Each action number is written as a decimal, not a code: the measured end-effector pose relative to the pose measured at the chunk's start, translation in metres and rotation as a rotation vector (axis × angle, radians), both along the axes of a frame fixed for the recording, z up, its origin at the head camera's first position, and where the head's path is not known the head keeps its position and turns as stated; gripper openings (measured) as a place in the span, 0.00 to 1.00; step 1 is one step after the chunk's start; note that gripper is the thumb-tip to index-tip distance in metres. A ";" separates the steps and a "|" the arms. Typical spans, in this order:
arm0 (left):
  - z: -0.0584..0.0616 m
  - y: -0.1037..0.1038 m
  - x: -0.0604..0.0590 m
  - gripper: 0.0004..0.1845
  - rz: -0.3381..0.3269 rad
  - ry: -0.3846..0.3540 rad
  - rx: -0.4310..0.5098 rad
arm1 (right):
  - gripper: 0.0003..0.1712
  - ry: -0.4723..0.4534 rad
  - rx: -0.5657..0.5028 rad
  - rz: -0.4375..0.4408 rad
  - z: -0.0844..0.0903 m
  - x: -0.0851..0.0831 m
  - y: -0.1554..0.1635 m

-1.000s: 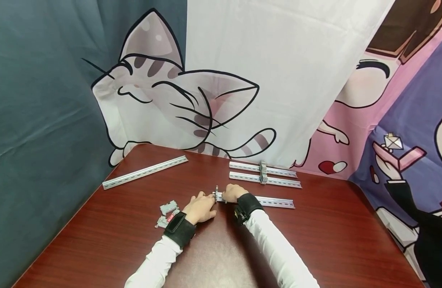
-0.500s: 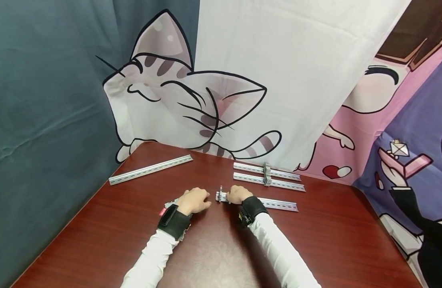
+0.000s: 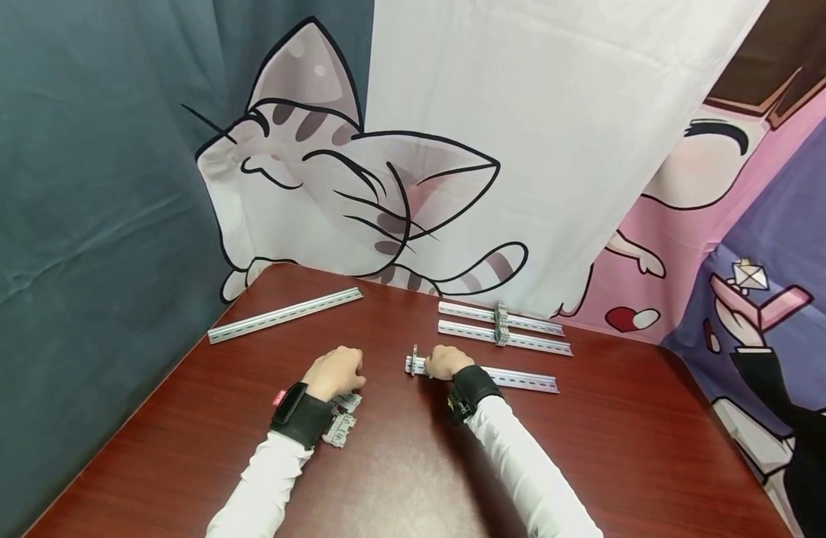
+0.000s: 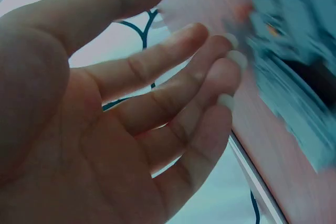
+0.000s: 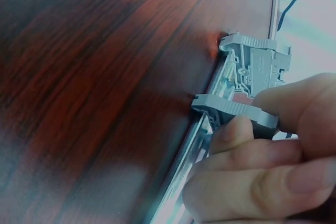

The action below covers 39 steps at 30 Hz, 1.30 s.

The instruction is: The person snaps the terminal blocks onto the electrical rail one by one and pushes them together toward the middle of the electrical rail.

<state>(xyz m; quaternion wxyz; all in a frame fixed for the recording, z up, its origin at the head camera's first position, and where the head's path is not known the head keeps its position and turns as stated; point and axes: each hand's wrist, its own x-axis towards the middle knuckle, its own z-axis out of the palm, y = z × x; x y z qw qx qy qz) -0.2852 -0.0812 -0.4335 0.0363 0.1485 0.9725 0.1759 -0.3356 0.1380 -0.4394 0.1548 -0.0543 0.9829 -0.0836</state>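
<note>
My right hand (image 3: 442,362) pinches the grey terminal block (image 5: 255,72) onto the rail (image 3: 513,379) running toward three o'clock, while my left hand (image 3: 335,371), fingers loosely apart, hovers over loose blocks (image 3: 341,424) at eight o'clock.

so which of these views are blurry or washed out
Left wrist view: the left hand is sharp, but the terminal blocks beyond it are motion-smeared. Right wrist view: terminal block crisp, table soft. Head view: sharp, edges bowed by the wide lens.
</note>
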 end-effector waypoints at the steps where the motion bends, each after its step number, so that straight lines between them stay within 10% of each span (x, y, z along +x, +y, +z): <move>1: 0.001 -0.003 0.003 0.09 -0.005 0.000 -0.002 | 0.16 0.004 0.001 -0.003 0.000 0.000 0.000; 13: -0.004 -0.022 0.019 0.14 -0.113 -0.030 -0.031 | 0.19 0.099 -0.007 -0.096 -0.013 0.003 -0.004; 31: -0.023 0.000 0.014 0.14 -0.292 0.250 -0.010 | 0.25 0.386 -0.071 -0.175 -0.009 0.025 0.007; 39: -0.015 0.024 0.014 0.12 -0.363 0.272 -0.028 | 0.19 0.328 -0.184 0.021 0.016 0.045 0.009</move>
